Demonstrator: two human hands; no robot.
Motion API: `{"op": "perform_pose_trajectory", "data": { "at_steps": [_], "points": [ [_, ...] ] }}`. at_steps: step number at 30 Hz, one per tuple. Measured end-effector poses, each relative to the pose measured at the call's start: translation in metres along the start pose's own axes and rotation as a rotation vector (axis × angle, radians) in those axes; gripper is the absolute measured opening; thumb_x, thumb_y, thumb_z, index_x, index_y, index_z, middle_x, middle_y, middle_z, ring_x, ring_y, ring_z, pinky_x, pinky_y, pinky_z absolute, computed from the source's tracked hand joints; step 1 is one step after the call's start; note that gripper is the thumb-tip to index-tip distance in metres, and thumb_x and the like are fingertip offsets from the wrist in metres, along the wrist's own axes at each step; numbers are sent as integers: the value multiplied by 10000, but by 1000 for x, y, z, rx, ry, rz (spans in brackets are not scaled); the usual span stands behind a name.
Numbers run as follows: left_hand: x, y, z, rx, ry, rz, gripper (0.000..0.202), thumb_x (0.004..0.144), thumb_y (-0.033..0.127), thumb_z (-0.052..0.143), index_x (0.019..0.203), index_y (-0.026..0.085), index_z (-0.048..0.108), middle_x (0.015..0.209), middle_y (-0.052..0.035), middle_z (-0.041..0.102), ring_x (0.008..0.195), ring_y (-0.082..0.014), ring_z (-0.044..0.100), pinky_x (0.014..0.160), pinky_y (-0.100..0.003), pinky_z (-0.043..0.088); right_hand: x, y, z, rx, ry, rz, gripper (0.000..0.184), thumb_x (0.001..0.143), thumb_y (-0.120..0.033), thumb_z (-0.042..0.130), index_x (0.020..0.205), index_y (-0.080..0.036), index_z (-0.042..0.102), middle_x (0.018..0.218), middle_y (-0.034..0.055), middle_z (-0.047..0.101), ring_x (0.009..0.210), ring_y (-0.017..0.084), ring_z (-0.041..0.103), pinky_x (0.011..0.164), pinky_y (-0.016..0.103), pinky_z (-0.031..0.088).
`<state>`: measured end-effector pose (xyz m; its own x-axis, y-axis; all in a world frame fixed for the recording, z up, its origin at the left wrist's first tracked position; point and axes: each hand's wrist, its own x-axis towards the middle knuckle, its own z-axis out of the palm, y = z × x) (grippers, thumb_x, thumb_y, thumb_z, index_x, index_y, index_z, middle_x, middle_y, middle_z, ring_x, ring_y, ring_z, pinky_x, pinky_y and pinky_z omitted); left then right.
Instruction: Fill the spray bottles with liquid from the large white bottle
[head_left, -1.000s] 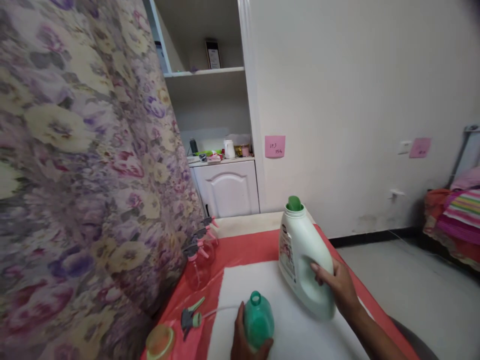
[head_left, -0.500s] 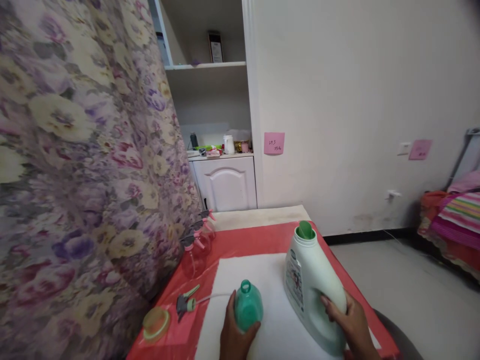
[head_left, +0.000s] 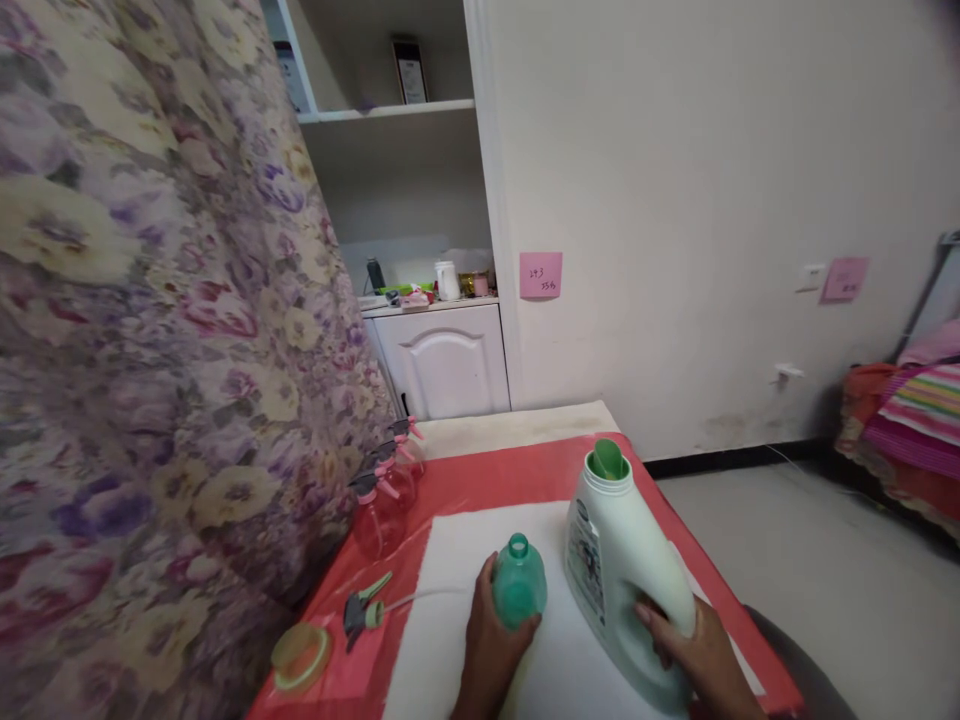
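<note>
My left hand (head_left: 489,640) is wrapped round a small green bottle (head_left: 519,592) with an open neck, standing on a white cloth (head_left: 450,620). My right hand (head_left: 694,655) grips the handle end of a large white detergent jug (head_left: 622,560) with a green open spout, upright just right of the green bottle. A green and grey spray head with its tube (head_left: 367,610) lies on the table to the left of my left hand.
The table has a red cover (head_left: 487,475). Several pink spray bottles (head_left: 382,500) stand at its left edge against a flowered curtain (head_left: 150,350). An orange-rimmed lid (head_left: 300,655) lies at the near left corner. A white cabinet (head_left: 442,360) and a wall stand behind.
The jug has come from the far side of the table to nearer me, then a little leftward beside the green bottle. The green bottle has shifted slightly right and away.
</note>
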<state>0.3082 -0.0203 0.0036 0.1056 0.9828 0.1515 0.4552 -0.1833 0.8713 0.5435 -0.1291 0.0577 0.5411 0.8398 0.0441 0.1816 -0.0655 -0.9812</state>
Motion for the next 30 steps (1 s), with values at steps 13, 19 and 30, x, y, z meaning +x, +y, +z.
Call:
{"op": "perform_pose_trajectory", "data": {
  "at_steps": [13,19,30],
  "points": [
    [-2,-7,-1,40,-27,-40,896,662,303,661,1437,95,264,1516,-219,400,1387,-330,392,1116,-424,324,12,14,-22,44,-253,-53,528,632,-718,655,628,-196,579,474,13,606,469,189,551,499,299,438],
    [-3,-12,3,9,-11,-29,881,649,223,658,1443,90,298,1520,-200,408,1397,-300,387,1138,-383,296,21,12,-21,60,-374,-100,507,735,-682,592,575,-206,528,443,12,572,500,184,525,551,309,412],
    [-9,-10,7,-61,13,-39,890,607,183,669,1435,95,353,1516,-162,432,1392,-274,392,1147,-321,281,45,-44,-26,-114,-351,-102,537,761,-693,558,534,-221,443,394,-38,453,476,143,430,546,283,337]
  ]
}}
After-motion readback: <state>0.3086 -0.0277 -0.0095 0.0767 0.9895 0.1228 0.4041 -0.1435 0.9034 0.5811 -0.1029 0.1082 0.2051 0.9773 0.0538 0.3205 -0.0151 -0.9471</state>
